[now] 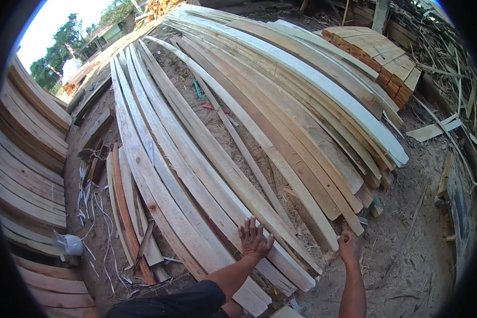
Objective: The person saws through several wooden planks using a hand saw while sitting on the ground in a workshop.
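Observation:
My left hand (pixel 254 241) lies on a pale wooden plank (pixel 222 191), its fingers apart and the palm resting on the wood near the plank's near end. This plank is one of several long boards lying side by side on the left of the pile. Over to the right, my right hand (pixel 350 248) is closed, just beside the near end of a narrow plank (pixel 302 204). Whatever its fingers may hold is hidden. A stack of longer boards (pixel 281 106) lies beyond it, with a white-faced plank (pixel 350 106) on top.
On the left stands a tall stack of planks (pixel 32 175), with a white container (pixel 71 245) at its foot. Short offcuts (pixel 124 206) and white straps (pixel 108 249) litter the dirt. Stacked short timber (pixel 376 53) sits at the far right, before a heap of thin sticks (pixel 445 58).

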Available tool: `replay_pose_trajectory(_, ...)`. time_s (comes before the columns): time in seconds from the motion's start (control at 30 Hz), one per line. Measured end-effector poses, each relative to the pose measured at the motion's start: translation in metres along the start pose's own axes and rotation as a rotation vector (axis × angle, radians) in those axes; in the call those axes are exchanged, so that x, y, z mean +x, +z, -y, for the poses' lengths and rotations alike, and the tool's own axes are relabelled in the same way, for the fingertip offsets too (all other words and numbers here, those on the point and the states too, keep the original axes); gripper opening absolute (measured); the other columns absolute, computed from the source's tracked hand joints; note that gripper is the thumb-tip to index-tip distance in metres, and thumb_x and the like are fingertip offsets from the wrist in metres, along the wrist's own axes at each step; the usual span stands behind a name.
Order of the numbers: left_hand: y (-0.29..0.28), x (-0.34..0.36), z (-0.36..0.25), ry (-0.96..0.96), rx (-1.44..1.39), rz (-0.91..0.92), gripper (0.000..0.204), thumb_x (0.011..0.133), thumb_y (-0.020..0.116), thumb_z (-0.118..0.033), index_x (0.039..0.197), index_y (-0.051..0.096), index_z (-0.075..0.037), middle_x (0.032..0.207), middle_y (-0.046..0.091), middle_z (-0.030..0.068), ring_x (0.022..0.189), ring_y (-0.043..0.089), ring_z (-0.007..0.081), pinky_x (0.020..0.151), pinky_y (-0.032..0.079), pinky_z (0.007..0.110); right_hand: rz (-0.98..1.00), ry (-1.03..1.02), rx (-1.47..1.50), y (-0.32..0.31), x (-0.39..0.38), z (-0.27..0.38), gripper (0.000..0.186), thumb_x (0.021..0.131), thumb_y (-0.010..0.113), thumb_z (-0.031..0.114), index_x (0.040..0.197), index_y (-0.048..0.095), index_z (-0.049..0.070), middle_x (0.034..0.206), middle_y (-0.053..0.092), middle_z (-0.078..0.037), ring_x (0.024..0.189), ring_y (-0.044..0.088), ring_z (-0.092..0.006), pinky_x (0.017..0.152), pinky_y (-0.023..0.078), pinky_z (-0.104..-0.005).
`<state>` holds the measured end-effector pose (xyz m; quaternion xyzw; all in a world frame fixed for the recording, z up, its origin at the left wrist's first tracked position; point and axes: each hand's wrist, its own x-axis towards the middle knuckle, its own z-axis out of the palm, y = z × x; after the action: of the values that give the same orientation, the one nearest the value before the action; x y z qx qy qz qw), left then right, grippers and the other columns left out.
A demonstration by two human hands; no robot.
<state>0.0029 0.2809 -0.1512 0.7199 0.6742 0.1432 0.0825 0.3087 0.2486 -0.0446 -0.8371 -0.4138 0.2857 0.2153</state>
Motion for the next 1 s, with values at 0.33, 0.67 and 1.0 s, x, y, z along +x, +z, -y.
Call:
replay_pose_trajectory(0.33,0.005,-0.005,-0.003,-0.014,0.035,0.03,0.059,0.077,0.061,-0.049,0.124,0.05,-0.014,0.146,0.025,0.0128,0.139,0.016,0.0347,0.113,0.008,0.054,-0.625,-0.514,-0.559,-0.135,0.248,0.096,0.078,0.071,0.077,0.011,0.139,0.038,0.006,0.131,0.046,-0.022,0.126,0.042,-0.0407,0.102,0.039,-0.0461)
replay_pose_trajectory(0.67,0.01,-0.011,0.0,-0.033,0.015,-0.014,0.054,0.077,0.061,-0.047,0.119,0.054,-0.015,0.147,0.027,0.0127,0.141,0.015,0.0328,0.114,0.007,0.052,-0.482,-0.502,-0.806,-0.126,0.279,0.061,0.072,0.072,0.05,-0.008,0.142,0.035,0.0,0.132,0.044,-0.033,0.123,0.044,-0.0443,0.104,0.036,-0.0483)
replay_pose_trajectory(1.0,0.008,-0.008,0.006,0.033,-0.017,-0.076,0.055,0.079,0.061,-0.048,0.121,0.052,-0.013,0.146,0.027,0.0142,0.141,0.015,0.0352,0.113,0.007,0.053,0.098,-0.757,-0.452,-0.04,-0.07,0.152,0.057,0.073,0.065,0.011,0.122,0.05,-0.013,0.11,0.059,-0.033,0.1,0.062,-0.0419,0.081,0.054,-0.0439)
